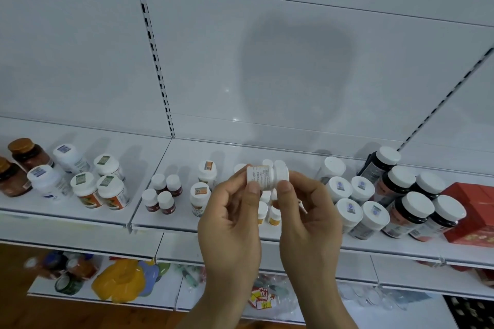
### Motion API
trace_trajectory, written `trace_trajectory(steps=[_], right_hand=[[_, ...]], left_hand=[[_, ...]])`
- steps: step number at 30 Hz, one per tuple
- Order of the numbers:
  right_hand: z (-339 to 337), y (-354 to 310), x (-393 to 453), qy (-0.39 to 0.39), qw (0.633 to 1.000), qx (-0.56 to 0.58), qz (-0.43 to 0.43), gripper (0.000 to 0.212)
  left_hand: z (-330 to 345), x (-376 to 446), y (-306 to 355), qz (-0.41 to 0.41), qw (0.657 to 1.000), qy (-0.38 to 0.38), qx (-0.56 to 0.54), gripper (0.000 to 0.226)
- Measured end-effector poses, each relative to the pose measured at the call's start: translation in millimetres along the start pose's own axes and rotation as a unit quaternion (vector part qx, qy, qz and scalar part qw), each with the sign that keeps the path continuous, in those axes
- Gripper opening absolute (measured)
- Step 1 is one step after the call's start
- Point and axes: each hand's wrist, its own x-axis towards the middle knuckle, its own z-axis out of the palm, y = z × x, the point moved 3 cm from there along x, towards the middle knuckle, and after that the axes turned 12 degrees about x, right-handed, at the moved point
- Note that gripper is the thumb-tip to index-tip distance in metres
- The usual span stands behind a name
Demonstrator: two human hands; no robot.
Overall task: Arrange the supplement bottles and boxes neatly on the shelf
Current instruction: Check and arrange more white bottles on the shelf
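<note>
Both my hands hold one small white bottle [263,173] sideways above the white shelf [240,230]. My left hand [232,211] pinches its labelled body; my right hand [307,208] pinches its white cap. Behind my hands stand a few small yellow-labelled bottles [274,215]. To the left are small dark-red bottles [165,201] and two white bottles with orange stickers [200,200]. To the right stand white tubs [355,211], dark bottles with white caps [414,211] and red boxes [475,216].
The left shelf section carries amber bottles [18,165], white bottles [50,181] and orange-labelled tubs [107,189]. A lower shelf [88,299] holds blurred goods, a yellow item [120,280] and price tags [263,298]. White back panels rise behind.
</note>
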Motion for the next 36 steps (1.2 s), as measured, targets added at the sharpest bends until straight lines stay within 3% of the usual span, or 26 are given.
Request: trace_trajectory(steps=[3, 10, 14, 17, 20, 25, 31, 36], right_hand=[[1.6, -0.9, -2.4, 0.006, 0.999, 0.034, -0.026, 0.019], [3.0, 3.8, 1.5, 0.006, 0.999, 0.026, -0.019, 0.008], [3.0, 7.1, -2.8, 0.011, 0.999, 0.027, -0.046, 0.018], [2.2, 6.3, -0.4, 0.028, 0.998, 0.016, -0.046, 0.002], [4.2, 6.5, 1.8, 0.019, 0.999, 0.016, -0.023, 0.002], [3.5, 7.7, 0.0, 0.017, 0.999, 0.032, -0.026, 0.011], [6.3, 4.7, 1.6, 0.023, 0.999, 0.028, -0.008, 0.009], [6.1, 6.2, -0.6, 0.018, 0.999, 0.040, -0.023, 0.023]], left_hand=[[-0.4, 1.4, 1.6, 0.005, 1.000, 0.007, 0.026, 0.025], [0.6, 1.4, 1.4, 0.004, 1.000, 0.016, -0.009, 0.025], [-1.0, 1.7, 0.2, 0.000, 1.000, 0.028, 0.013, 0.017], [-0.8, 3.2, -0.6, 0.001, 1.000, 0.025, -0.001, 0.018], [0.1, 4.1, -1.0, 0.004, 1.000, 0.024, -0.016, 0.023], [-1.5, 4.8, -3.4, 0.002, 0.999, 0.031, 0.021, 0.011], [3.2, 2.9, -0.3, 0.013, 1.000, 0.007, -0.004, 0.026], [0.4, 5.5, -0.7, 0.016, 0.999, 0.009, 0.029, 0.018]])
